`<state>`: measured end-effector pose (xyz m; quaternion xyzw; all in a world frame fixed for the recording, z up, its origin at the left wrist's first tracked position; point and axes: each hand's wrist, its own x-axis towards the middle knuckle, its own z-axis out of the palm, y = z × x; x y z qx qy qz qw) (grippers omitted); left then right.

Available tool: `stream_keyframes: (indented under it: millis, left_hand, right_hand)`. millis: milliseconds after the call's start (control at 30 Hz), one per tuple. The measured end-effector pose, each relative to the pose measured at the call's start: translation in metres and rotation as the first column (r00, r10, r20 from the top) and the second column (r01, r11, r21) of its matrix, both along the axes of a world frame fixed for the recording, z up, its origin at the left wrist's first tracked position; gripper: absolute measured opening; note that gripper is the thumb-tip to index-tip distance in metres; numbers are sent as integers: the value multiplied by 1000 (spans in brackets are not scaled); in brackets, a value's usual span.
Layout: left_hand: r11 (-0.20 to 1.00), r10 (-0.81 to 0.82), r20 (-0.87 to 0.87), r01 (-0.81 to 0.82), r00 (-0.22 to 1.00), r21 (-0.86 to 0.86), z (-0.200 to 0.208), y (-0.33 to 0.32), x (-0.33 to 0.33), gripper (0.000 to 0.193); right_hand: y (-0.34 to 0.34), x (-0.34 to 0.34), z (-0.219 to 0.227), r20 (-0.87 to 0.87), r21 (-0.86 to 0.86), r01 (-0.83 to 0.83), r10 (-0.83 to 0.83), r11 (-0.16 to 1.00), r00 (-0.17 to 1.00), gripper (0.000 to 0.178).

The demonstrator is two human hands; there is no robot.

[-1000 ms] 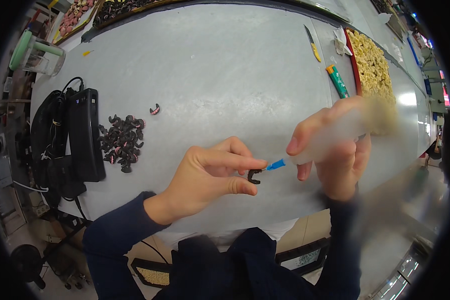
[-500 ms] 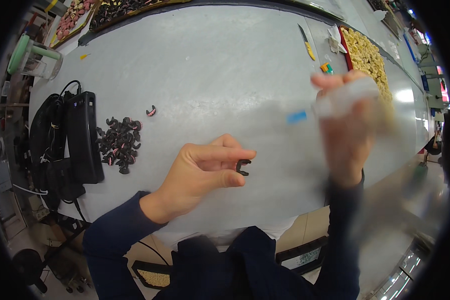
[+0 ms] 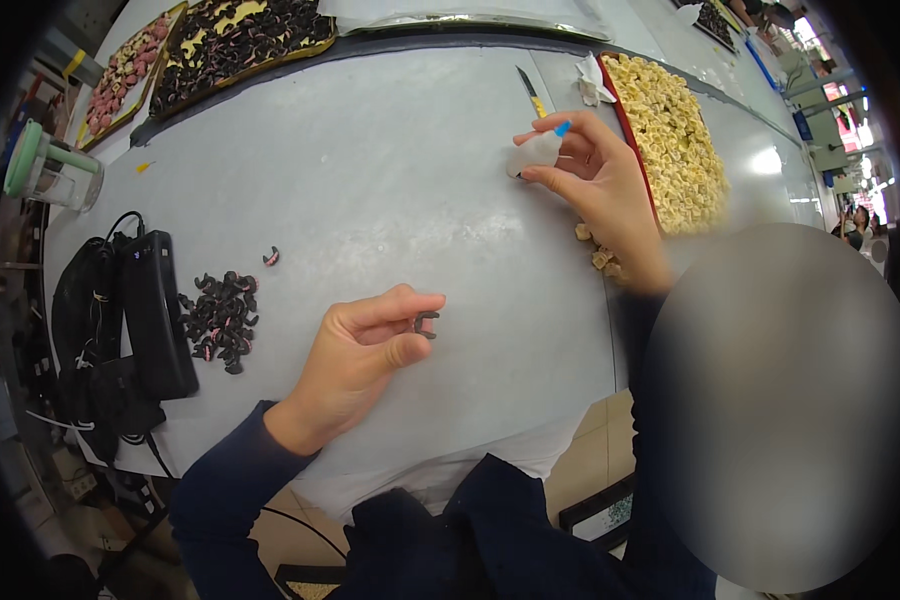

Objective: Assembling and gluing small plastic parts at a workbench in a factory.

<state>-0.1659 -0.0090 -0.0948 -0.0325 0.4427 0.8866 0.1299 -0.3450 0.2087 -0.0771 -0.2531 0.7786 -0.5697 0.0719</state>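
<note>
Between the thumb and fingertips of my left hand (image 3: 350,345) is a small dark C-shaped piece (image 3: 426,325), held above the grey table near its front edge. Farther right and higher, my right hand (image 3: 610,190) grips a small translucent white squeeze bottle (image 3: 535,155) with a blue tip (image 3: 562,128). The tip points up and away from the left hand's piece. A pile of similar black curved pieces (image 3: 220,320), some showing pink, lies left of my left hand. One single curved piece (image 3: 271,257) sits apart, just beyond the pile.
A red tray (image 3: 630,140) of yellowish pieces stands at the right, with several loose beige pieces (image 3: 602,262) beside it. A knife (image 3: 532,92) and crumpled tissue (image 3: 592,82) lie nearby. Black box-shaped device (image 3: 162,315), green-lidded jug (image 3: 55,175) and filled trays (image 3: 240,85) are leftward.
My right hand, blurred before, has moved left with the bottle; its blue tip turned from leftward to up and right. My left hand still pinches the piece. The whole view has shifted.
</note>
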Motion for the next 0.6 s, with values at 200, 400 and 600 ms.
stream_keyframes:
  millis: [200, 400, 600]
  left_hand:
    - [1000, 5, -4, -5, 1000, -5, -1, -2, 1, 38]
    - [1000, 1, 3, -1, 1000, -19, -2, -3, 1, 38]
    - [1000, 0, -5, 0, 1000, -23, 0, -3, 0, 36]
  right_hand:
    - [15, 5, 14, -292, 270, 144, -61, 952, 955, 47]
    - [33, 29, 34, -165, 739, 78, 68, 669, 984, 40]
    - [38, 26, 33, -131, 674, -5, 126, 739, 983, 22]
